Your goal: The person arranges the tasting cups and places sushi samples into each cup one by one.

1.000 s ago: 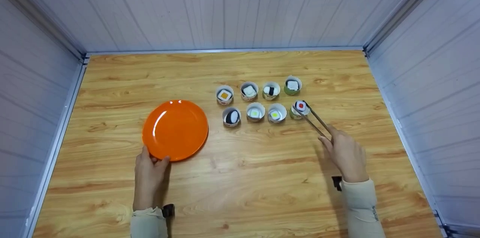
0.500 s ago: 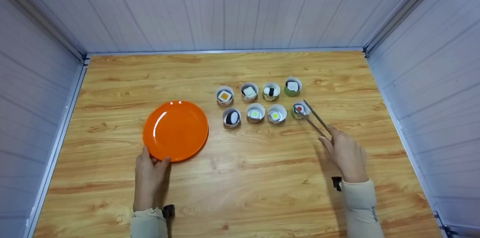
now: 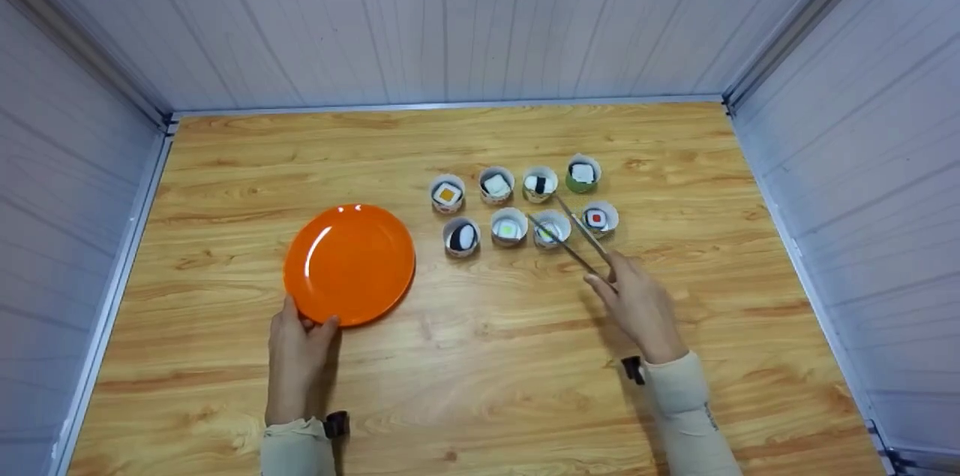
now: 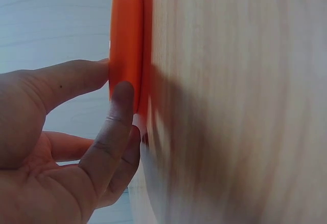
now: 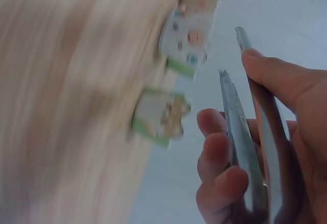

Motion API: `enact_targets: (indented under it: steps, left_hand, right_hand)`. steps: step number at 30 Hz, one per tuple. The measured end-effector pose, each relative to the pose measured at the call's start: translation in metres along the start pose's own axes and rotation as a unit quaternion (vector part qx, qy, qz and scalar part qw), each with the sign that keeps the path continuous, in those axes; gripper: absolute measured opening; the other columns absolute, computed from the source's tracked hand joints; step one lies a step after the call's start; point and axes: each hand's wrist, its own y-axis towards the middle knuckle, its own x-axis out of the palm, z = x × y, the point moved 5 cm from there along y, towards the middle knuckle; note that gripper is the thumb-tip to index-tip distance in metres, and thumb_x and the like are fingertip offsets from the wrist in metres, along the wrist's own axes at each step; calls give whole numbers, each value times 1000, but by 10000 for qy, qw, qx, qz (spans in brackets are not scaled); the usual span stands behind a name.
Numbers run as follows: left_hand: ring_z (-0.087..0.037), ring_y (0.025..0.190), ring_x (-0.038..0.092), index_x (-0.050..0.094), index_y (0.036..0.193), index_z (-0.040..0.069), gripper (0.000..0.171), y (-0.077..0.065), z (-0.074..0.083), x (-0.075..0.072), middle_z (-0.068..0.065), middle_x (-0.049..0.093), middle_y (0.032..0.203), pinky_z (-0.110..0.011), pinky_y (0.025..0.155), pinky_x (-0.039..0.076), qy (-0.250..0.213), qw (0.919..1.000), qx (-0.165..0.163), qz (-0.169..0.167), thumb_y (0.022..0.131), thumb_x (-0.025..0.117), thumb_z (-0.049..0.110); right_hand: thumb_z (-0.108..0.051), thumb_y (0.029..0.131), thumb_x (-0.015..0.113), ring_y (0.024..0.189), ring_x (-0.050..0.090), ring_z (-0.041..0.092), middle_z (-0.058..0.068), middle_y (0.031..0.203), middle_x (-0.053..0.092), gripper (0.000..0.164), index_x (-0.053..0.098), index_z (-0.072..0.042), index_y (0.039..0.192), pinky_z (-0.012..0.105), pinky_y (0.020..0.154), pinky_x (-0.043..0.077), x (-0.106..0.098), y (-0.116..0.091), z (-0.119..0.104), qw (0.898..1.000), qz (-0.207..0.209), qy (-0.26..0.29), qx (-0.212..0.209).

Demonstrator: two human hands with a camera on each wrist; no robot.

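My left hand holds the near left rim of a round orange plate on the table. In the left wrist view, thumb and fingers meet the edge of the plate. My right hand grips a pair of metal tongs, its arms apart with nothing between them. They hang over the front-row paper cup holding a white sushi piece with a yellow-green centre. To its right, a sushi piece with a red centre sits in its own cup. In the right wrist view the tongs point up past the cups.
Several more paper cups with toy-like sushi pieces form two rows, among them an orange-centred piece, a black-and-white one and a black-banded one. The wooden table is bounded by pale panel walls.
My right hand has moved left with the tongs, away from the red-centred sushi, which now lies low in its cup. The left hand and plate have stayed put.
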Motion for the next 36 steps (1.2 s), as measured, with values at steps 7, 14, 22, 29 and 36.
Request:
enact_targets:
  steps: [7, 14, 22, 29, 36]
  left_hand:
    - [-35, 119, 41, 35, 144, -3, 57, -1, -1, 1, -25, 39, 134, -52, 104, 38, -9, 9996, -269, -50, 97, 64, 10]
    - [-35, 121, 40, 33, 147, -1, 59, 0, -3, 1, -23, 39, 135, -52, 105, 37, -17, 9989, -456, -71, 97, 64, 10]
    - [-34, 117, 42, 36, 143, -2, 56, 1, -3, 2, -23, 41, 132, -51, 103, 39, -86, 9996, -255, -82, 97, 64, 8]
    - [-29, 108, 52, 42, 134, -4, 47, 4, -2, 0, -20, 51, 124, -44, 96, 44, -100, 9999, 139, 16, 95, 65, 5]
    - [-30, 114, 47, 40, 138, -1, 49, 3, -2, 1, -19, 47, 130, -47, 103, 40, -186, 9998, 13, -61, 96, 64, 5]
  right_hand:
    - [-36, 94, 72, 67, 51, 17, 0, 82, 55, 39, 64, -3, 113, 37, 56, 45, 19, 7, -23, 9992, -329, 205, -95]
    - [-33, 94, 71, 81, 54, 22, 8, 92, 60, 50, 58, -3, 132, 41, 67, 48, 41, 11, -57, 9941, -670, 595, -615]
    - [-32, 96, 70, 94, 53, 26, 13, 105, 58, 46, 59, -1, 128, 43, 77, 49, 65, 15, -105, 9820, -791, 1006, -1389]
    - [-32, 94, 72, 98, 49, 22, 9, 110, 53, 50, 58, -2, 132, 37, 81, 48, 88, 23, -144, 9719, -826, 1174, -1867]
    - [-33, 94, 72, 100, 46, 23, 6, 109, 49, 48, 59, -2, 128, 34, 82, 44, 118, 29, -171, 9654, -1163, 1153, -2027]
